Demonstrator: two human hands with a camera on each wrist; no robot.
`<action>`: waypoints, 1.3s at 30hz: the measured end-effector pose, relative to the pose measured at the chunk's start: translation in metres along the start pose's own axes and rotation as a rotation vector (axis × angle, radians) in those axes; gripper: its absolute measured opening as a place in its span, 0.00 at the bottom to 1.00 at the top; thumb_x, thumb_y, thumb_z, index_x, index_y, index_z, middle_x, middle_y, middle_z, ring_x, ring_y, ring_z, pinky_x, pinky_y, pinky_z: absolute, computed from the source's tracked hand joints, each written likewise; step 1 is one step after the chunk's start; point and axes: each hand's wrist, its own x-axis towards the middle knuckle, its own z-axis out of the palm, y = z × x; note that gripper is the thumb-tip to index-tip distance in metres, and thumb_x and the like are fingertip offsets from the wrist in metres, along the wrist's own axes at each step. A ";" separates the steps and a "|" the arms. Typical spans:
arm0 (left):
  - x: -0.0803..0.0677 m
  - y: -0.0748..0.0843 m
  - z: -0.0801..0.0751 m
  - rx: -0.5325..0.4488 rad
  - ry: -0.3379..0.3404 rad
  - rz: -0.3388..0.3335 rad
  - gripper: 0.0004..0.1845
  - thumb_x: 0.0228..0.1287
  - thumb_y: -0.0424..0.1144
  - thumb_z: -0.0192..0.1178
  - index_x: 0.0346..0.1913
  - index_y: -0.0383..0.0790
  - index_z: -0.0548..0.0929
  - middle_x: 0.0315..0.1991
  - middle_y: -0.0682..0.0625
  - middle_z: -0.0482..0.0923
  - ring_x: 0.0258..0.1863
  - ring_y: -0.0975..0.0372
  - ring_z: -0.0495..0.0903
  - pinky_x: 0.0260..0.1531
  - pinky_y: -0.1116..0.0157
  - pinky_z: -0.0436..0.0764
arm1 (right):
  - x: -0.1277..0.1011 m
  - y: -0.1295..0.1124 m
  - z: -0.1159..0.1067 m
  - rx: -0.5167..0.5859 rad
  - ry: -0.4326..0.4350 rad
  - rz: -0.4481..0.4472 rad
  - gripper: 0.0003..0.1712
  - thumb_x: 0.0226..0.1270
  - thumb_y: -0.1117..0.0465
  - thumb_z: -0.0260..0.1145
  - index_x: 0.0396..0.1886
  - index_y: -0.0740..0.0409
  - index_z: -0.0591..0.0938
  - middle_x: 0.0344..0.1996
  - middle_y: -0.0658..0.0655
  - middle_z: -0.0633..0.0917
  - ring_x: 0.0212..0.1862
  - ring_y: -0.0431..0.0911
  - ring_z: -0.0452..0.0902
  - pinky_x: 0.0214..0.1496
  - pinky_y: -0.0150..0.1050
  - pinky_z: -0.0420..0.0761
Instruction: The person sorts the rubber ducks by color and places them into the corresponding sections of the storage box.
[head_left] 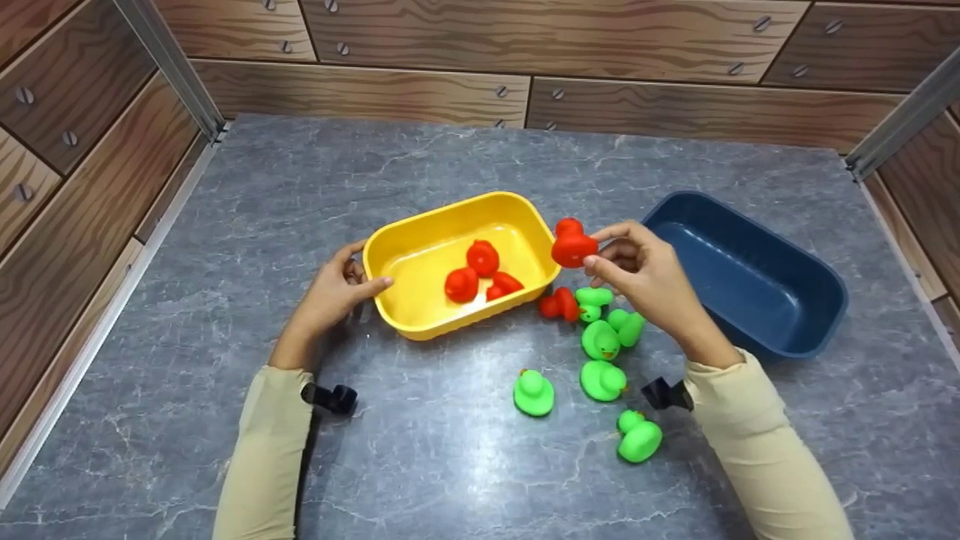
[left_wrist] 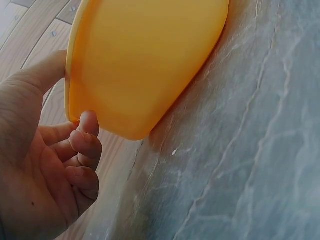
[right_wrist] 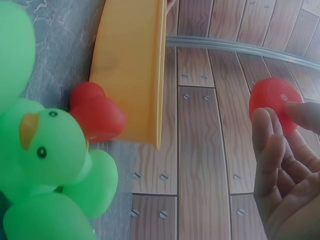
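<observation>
With thumb and fingers my left hand (head_left: 330,292) grips the left end of a yellow tub (head_left: 394,232), thumb over the rim. Inside the tub lie three red rubber ducks (head_left: 483,258). My right hand (head_left: 645,270) pinches another red rubber duck (head_left: 574,246) by its base, level with the tub's right rim and just outside it. The right wrist view shows the flat underside of this held duck (right_wrist: 272,100) between thumb and fingers. Below the right hand one more red duck (head_left: 560,304) lies on the table against a cluster of green rubber ducks (head_left: 601,340).
A dark blue tub (head_left: 750,285) stands to the right, partly behind my right hand and forearm. Single green ducks (head_left: 533,393) lie nearer on the grey marbled table (head_left: 420,450). Wood-patterned panels (head_left: 420,37) border the table at the back and sides.
</observation>
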 end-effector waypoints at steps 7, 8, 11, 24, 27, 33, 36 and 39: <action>-0.001 0.002 0.000 -0.015 -0.003 -0.009 0.39 0.58 0.40 0.68 0.70 0.37 0.63 0.28 0.51 0.69 0.17 0.67 0.68 0.16 0.71 0.70 | 0.006 0.003 0.007 0.002 -0.005 -0.006 0.15 0.66 0.63 0.66 0.50 0.62 0.76 0.29 0.59 0.84 0.24 0.39 0.80 0.25 0.31 0.78; -0.001 0.002 0.000 -0.018 -0.004 -0.010 0.40 0.58 0.40 0.69 0.71 0.37 0.63 0.28 0.51 0.69 0.17 0.67 0.68 0.16 0.71 0.70 | 0.008 0.003 0.008 0.001 -0.007 -0.005 0.15 0.66 0.63 0.66 0.50 0.62 0.76 0.30 0.60 0.84 0.24 0.39 0.80 0.26 0.32 0.78; -0.002 0.002 0.000 -0.022 -0.006 -0.011 0.40 0.57 0.40 0.69 0.71 0.37 0.63 0.28 0.51 0.69 0.17 0.67 0.68 0.15 0.71 0.70 | 0.011 0.004 0.010 -0.003 -0.012 0.002 0.15 0.66 0.64 0.65 0.50 0.63 0.76 0.31 0.63 0.85 0.24 0.39 0.80 0.27 0.32 0.78; 0.000 -0.001 0.000 0.007 0.008 0.021 0.38 0.57 0.39 0.69 0.69 0.36 0.65 0.27 0.52 0.68 0.20 0.67 0.67 0.19 0.73 0.68 | 0.025 0.009 0.022 -0.039 -0.034 0.058 0.16 0.66 0.62 0.65 0.50 0.65 0.76 0.29 0.65 0.84 0.22 0.38 0.78 0.30 0.30 0.81; 0.000 -0.001 0.000 0.003 0.008 0.017 0.38 0.57 0.39 0.69 0.69 0.36 0.65 0.28 0.52 0.69 0.20 0.67 0.67 0.18 0.72 0.68 | 0.027 0.011 0.023 -0.062 -0.041 0.071 0.16 0.67 0.60 0.64 0.51 0.64 0.76 0.29 0.65 0.84 0.23 0.43 0.80 0.30 0.31 0.81; 0.000 0.000 0.000 -0.006 0.001 0.009 0.39 0.57 0.40 0.69 0.70 0.37 0.64 0.28 0.51 0.68 0.19 0.67 0.67 0.17 0.72 0.69 | 0.031 0.014 0.027 -0.093 -0.043 0.099 0.16 0.67 0.59 0.64 0.51 0.62 0.76 0.29 0.64 0.85 0.25 0.51 0.81 0.30 0.35 0.82; -0.001 0.001 -0.001 -0.011 -0.006 0.001 0.39 0.58 0.39 0.69 0.70 0.36 0.63 0.28 0.52 0.68 0.18 0.67 0.68 0.16 0.72 0.69 | 0.033 0.015 0.029 -0.101 -0.042 0.115 0.17 0.68 0.59 0.64 0.52 0.62 0.76 0.31 0.66 0.85 0.26 0.54 0.81 0.31 0.38 0.83; -0.005 0.010 -0.002 -0.023 -0.018 -0.014 0.40 0.58 0.38 0.68 0.71 0.34 0.62 0.28 0.52 0.68 0.18 0.68 0.68 0.16 0.72 0.69 | 0.033 0.015 0.030 -0.098 -0.044 0.129 0.16 0.68 0.60 0.64 0.52 0.61 0.76 0.30 0.64 0.84 0.27 0.57 0.81 0.32 0.40 0.84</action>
